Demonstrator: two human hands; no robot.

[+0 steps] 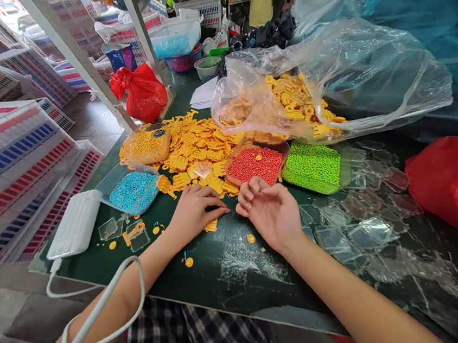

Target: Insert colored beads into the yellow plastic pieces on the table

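My left hand [194, 211] lies palm down on the dark green table [209, 278], fingers stretched toward a small yellow plastic piece [211, 226] under its fingertips. My right hand [268, 208] rests just right of it, palm turned inward, fingers loosely curled with nothing visible in them. A heap of yellow plastic pieces [196, 151] lies right behind both hands. Trays of beads stand around it: blue [135, 190], yellow [148, 144], red [255, 164] and green [313, 167].
A clear plastic bag [345, 74] with more yellow pieces sits behind the trays. Several clear plastic covers [366, 229] lie at the right. Red bags [453, 178] [142, 94] sit at right and back left. A white power bank [76, 225] with cable lies at the left edge.
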